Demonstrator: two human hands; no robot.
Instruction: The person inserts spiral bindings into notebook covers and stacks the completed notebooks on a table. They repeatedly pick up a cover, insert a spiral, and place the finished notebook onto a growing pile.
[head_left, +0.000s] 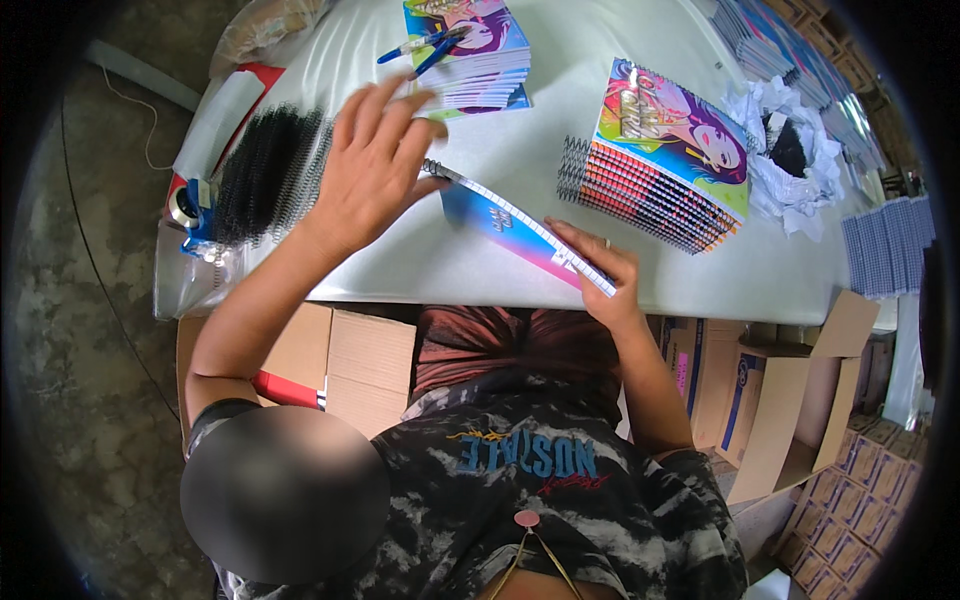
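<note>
My right hand (605, 270) grips the right end of a notebook (515, 235) with a blue-to-pink cover, tilted on edge above the table. Along its upper edge runs a white strip of punched holes. A dark spiral coil (433, 168) sits at the notebook's left end. Beside that coil is my left hand (375, 165), fingers spread and slightly blurred, the thumb close to or touching the coil. Left of this hand lies a heap of black spiral coils (270, 170). To the right stands a stack of coil-bound notebooks (670, 150) with a colourful illustrated cover.
Blue-handled pliers (440, 50) and a blue pen (405, 50) lie on a booklet stack (490, 75) at the far side. A blue tape dispenser (200, 215) sits at the left edge. Crumpled white paper (800, 175) lies right. Cardboard boxes (790, 410) stand below the table.
</note>
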